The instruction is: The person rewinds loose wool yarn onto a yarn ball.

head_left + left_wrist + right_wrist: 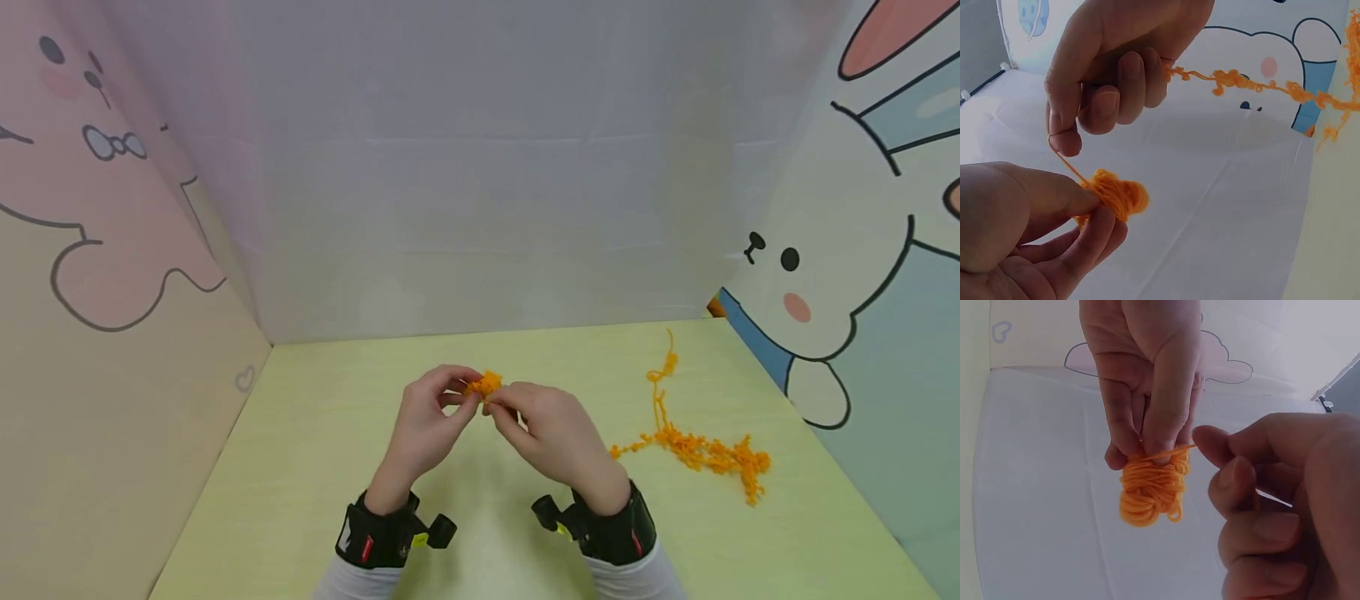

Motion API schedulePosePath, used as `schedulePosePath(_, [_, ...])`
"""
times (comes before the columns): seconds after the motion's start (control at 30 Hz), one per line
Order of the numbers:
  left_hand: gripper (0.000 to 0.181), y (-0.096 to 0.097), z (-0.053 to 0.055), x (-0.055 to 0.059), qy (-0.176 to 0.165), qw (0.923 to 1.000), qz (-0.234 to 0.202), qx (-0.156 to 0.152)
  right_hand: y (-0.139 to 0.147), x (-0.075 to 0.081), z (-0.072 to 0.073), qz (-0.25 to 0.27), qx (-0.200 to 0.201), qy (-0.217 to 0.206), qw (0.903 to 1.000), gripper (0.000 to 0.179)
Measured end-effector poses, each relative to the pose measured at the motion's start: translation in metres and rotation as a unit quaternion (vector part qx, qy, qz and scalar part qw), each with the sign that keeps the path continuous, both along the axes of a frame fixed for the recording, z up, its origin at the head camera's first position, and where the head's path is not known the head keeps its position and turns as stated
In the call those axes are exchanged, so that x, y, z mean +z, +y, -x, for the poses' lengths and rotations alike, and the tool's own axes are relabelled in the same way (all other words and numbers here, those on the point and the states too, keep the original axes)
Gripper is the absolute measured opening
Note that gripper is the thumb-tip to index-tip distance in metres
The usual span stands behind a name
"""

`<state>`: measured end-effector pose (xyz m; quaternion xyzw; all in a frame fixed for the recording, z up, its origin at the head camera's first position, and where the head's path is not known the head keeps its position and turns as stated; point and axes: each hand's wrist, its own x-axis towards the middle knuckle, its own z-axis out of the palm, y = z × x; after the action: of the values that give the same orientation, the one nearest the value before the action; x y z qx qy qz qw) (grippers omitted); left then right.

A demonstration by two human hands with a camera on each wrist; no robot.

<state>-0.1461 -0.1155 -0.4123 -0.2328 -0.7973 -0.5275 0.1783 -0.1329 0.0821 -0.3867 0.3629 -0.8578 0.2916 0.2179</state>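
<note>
A small wound bundle of orange yarn (1154,490) is pinched between the thumb and fingers of my left hand (427,421). My right hand (555,429), just to its right, pinches a single strand (1067,164) that runs taut from the bundle. In the left wrist view, more kinked yarn (1229,79) trails out of the right hand's curled fingers toward the table. Both hands are held up above the tabletop, close together but apart. The strand inside the right palm is mostly hidden.
A loose, tangled heap of orange yarn (712,454) lies on the pale yellow table (315,500) to the right, with one thin tail reaching toward the back edge. A white curtain (480,183) stands behind, and printed cartoon panels (840,275) flank both sides.
</note>
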Motion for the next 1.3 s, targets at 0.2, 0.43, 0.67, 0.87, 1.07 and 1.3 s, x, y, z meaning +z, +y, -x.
schedulePosePath(0.2, [0.025, 0.000, -0.001, 0.001, 0.008, 0.9984, 0.039, -0.040, 0.008, 0.000, 0.005, 0.032, -0.034, 0.044, 0.9979, 0.007])
schedulePosePath(0.43, [0.030, 0.000, -0.003, 0.001, -0.023, 0.9958, 0.041, -0.079, 0.011, 0.000, 0.009, 0.044, -0.048, 0.047, 0.9968, 0.008])
schedulePosePath(0.67, [0.037, 0.000, -0.008, 0.005, -0.056, 0.9918, 0.032, -0.111, 0.012, 0.000, 0.011, 0.057, -0.051, 0.036, 0.9964, 0.010])
schedulePosePath(0.87, [0.032, -0.003, -0.010, 0.008, -0.079, 0.9878, -0.002, -0.135, 0.012, -0.004, 0.014, 0.048, -0.049, -0.013, 0.9976, 0.010])
schedulePosePath(1.07, [0.030, -0.010, -0.010, 0.011, -0.069, 0.9848, -0.076, -0.140, 0.005, -0.010, 0.014, -0.002, -0.044, -0.075, 0.9963, 0.008])
schedulePosePath(1.3, [0.025, -0.014, -0.008, 0.013, -0.102, 0.9674, -0.209, -0.100, -0.007, -0.010, 0.007, -0.038, 0.002, -0.086, 0.9956, 0.011])
